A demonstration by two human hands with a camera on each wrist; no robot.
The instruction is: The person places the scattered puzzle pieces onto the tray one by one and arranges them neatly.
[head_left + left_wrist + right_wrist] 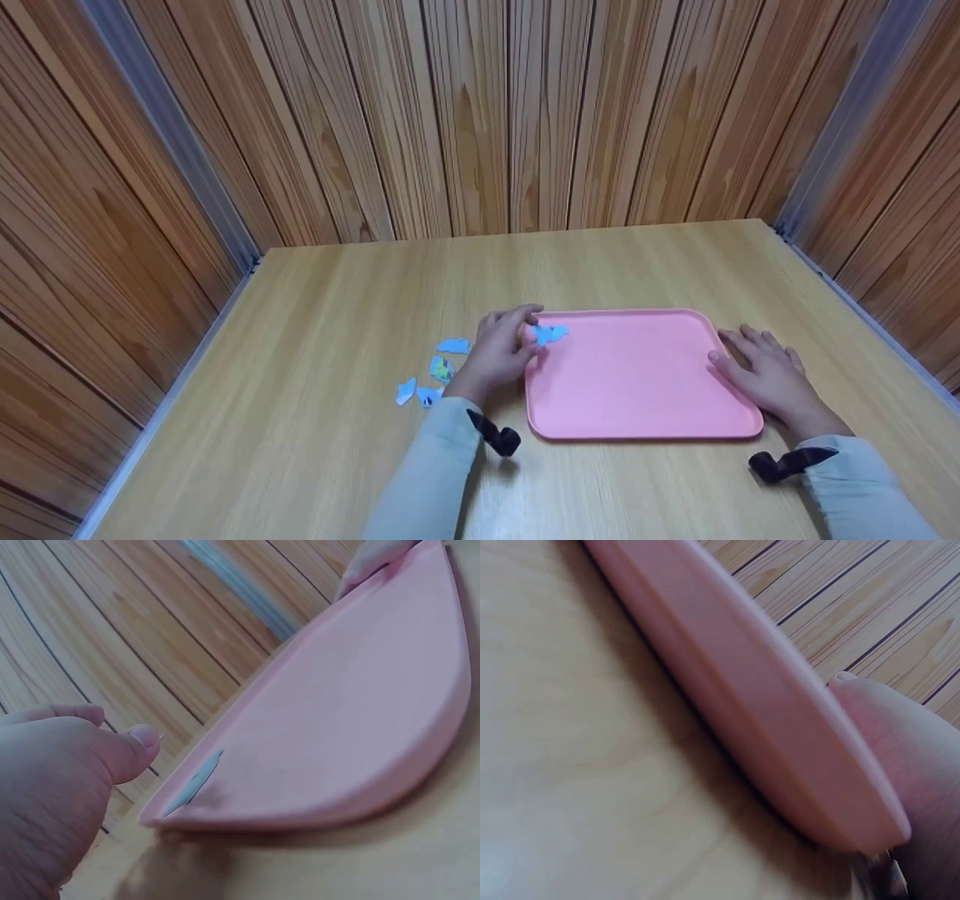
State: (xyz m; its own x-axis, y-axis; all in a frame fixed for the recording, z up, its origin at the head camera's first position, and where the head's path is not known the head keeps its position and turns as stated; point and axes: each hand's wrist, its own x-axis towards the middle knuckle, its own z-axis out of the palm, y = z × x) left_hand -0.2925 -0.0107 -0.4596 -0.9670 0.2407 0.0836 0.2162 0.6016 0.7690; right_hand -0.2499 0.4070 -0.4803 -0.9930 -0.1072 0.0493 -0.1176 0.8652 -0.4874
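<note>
A small irregular blue piece (551, 334) with a jagged outline lies in the far left corner of a pink tray (637, 382). My left hand (495, 349) hovers over the tray's left rim beside that piece, thumb and fingers apart. In the left wrist view, the thumb (135, 754) stands clear of the blue piece (195, 784), with a gap between them. My right hand (769, 375) lies at the tray's right side, fingers spread and thumb over the rim. The right wrist view shows that hand (907, 739) behind the tray wall (780, 712).
Left of the tray, several more blue pieces lie on the wooden table (322, 322), among them a plain blue one (453, 346) and one with a green and yellow print (441, 368). The left forearm partly covers this group. Wood-plank walls (465, 120) surround the table.
</note>
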